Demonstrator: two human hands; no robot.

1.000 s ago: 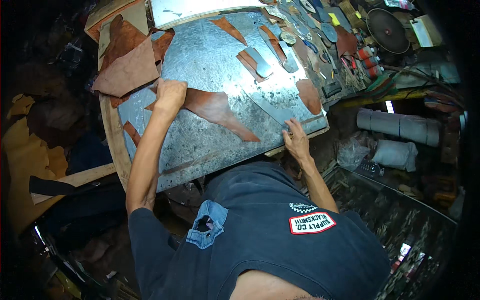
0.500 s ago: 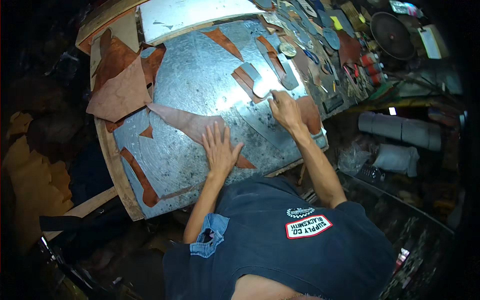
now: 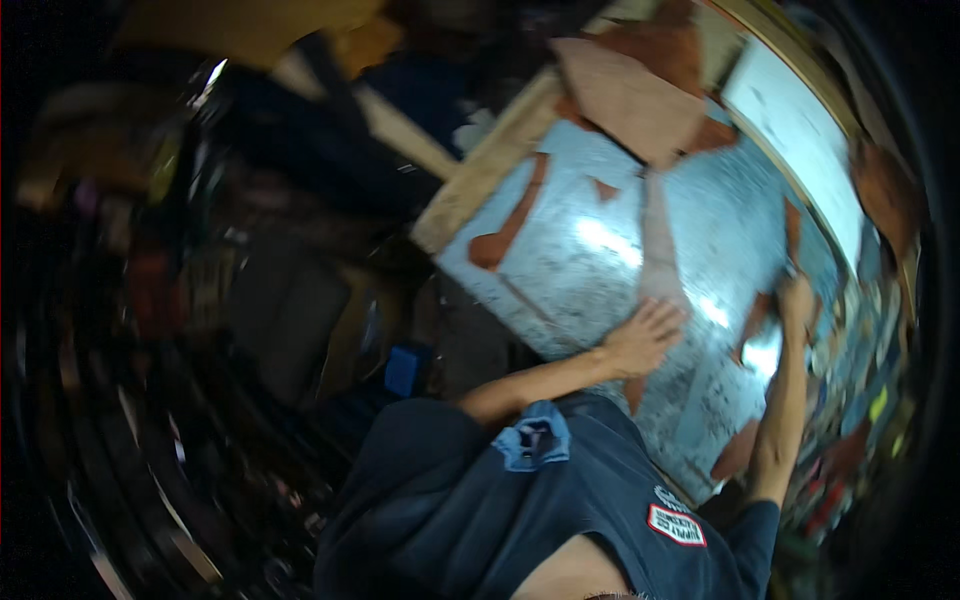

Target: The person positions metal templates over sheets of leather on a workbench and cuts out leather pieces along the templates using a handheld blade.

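Note:
My left hand (image 3: pixel 645 335) lies with its fingers spread on the near end of a long, pale brown leather piece (image 3: pixel 660 245). A metal-topped work table (image 3: pixel 570 270) is under it. Farther right, my right hand (image 3: pixel 797 298) is closed near the tabletop, smeared by motion; what its fingers hold, if anything, I cannot make out. Beside it is a brown leather offcut (image 3: pixel 755 325), and beyond its fingertips a narrow brown leather piece (image 3: pixel 792 230).
A large leather piece (image 3: pixel 635 95) lies over the far edge. A curved brown strip (image 3: pixel 512 222) and a small triangular scrap (image 3: pixel 605 189) lie left. A white panel (image 3: pixel 797 125) borders the far right. Blurred cluttered pieces (image 3: pixel 880 380) line the right side.
My view has swung left, so the table appears turned and farther right. My right hand has moved farther across the table, away from my body. My left hand stays on the leather.

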